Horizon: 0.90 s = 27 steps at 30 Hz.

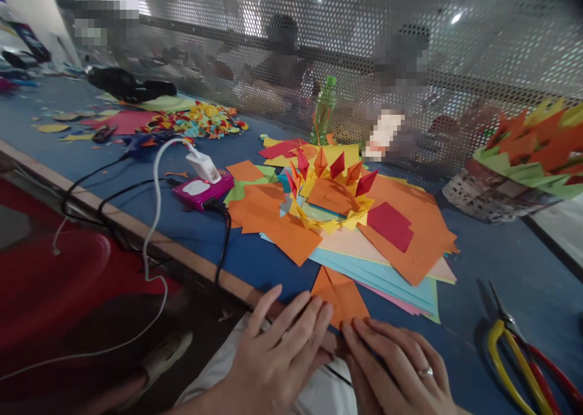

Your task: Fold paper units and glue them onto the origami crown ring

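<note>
**Creased orange sheet (341,296) covered by left hand (282,348) and right hand (401,366) at near edge of tabletop (460,318)**

The creased orange sheet is placed at the near edge of the blue tabletop, its far corner pointed toward the tabletop's middle. Its left side is touched by the left hand, whose fingers are outstretched and spread. Its near right part is met by the fingertips of the right hand, on which a silver ring (425,372) is worn. Both thumbs are largely hidden, so whether the sheet is pinched or merely pressed by either hand cannot be told.

Beyond the sheet, toward the far edge, a crown-like ring of folded paper (325,223) is set among loose orange sheets (291,233); red and orange points are raised along its far side. To its right, 1 red piece (389,225) is laid on orange paper, with light-blue sheets (378,275) fanned out beneath. A green bottle (323,114) is stood near the far edge.

Near the right edge, a basket (478,187) is filled with orange, yellow and green paper points. Scissors (512,327) with 1 yellow and 1 red handle are laid to the right of the right hand. Toward the left, a white plug (203,167) is seated in a magenta power box (198,193), near a heap of paper scraps (200,120).
</note>
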Motion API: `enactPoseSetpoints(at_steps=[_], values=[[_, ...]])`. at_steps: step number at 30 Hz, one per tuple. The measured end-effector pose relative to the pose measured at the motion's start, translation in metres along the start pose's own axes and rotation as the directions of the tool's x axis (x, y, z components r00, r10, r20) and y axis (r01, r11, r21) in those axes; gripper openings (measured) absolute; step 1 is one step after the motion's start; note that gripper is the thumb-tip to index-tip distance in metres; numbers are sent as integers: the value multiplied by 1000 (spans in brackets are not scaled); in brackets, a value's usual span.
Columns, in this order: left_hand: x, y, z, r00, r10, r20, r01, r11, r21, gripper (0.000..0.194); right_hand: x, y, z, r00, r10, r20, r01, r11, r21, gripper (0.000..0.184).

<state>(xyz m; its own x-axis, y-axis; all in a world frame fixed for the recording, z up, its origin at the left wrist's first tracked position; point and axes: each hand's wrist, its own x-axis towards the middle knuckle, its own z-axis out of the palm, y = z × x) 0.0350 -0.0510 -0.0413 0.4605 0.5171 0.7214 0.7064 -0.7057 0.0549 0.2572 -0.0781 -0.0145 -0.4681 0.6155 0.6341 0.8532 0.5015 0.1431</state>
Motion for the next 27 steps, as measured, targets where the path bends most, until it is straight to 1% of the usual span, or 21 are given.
enactPoseSetpoints(at_steps=[2, 5, 7, 9, 12, 14, 17, 21, 22, 23, 25, 26, 27], values=[[0, 0, -3, 998, -62, 2, 62, 998, -12, 38, 0, -1, 0, 1000, 6, 5, -6, 1000, 6, 31], [2, 9, -6, 992, -121, -31, 119, 990, -82, 35, -1, -2, 0, 1000, 16, 20, -17, 999, 46, 32], [3, 19, -3, 992, -111, -51, 103, 985, -137, 32, -3, -2, -1, 999, 19, 30, -22, 996, 81, 31], [4, 28, 2, 995, -78, -60, 68, 985, -160, 33, -5, -1, -3, 998, 49, 44, -53, 993, 106, 31], [4, 34, 10, 993, -78, -86, 63, 985, -163, 33, -9, 7, -9, 987, 154, 44, -158, 982, 100, 35], [3, 34, 13, 991, -92, -96, 75, 983, -170, 32, -8, 14, -12, 974, 222, 47, -225, 973, 56, 36], [1, 31, 12, 992, -86, -96, 66, 978, -196, 32, 1, 20, -12, 960, 268, 80, -271, 962, 25, 35], [-1, 27, 13, 995, -72, -72, 55, 974, -219, 32, 22, 19, -6, 952, 277, 130, -293, 949, 119, 34], [-1, 26, 14, 995, -64, -81, 45, 974, -221, 33, 26, 19, -5, 954, 268, 138, -286, 948, 141, 33], [-1, 25, 16, 992, -57, -114, 30, 974, -223, 33, 29, 18, -5, 959, 247, 142, -268, 951, 156, 32], [-2, 24, 17, 985, -46, -166, 7, 974, -225, 33, 32, 19, -8, 975, 188, 114, -204, 967, 151, 32], [-3, 23, 16, 986, -45, -163, 6, 974, -229, 33, 31, 19, -11, 986, 142, 93, -153, 980, 129, 30], [-3, 22, 15, 990, -48, -136, 15, 972, -235, 32, 29, 19, -14, 993, 92, 72, -98, 991, 94, 28]])
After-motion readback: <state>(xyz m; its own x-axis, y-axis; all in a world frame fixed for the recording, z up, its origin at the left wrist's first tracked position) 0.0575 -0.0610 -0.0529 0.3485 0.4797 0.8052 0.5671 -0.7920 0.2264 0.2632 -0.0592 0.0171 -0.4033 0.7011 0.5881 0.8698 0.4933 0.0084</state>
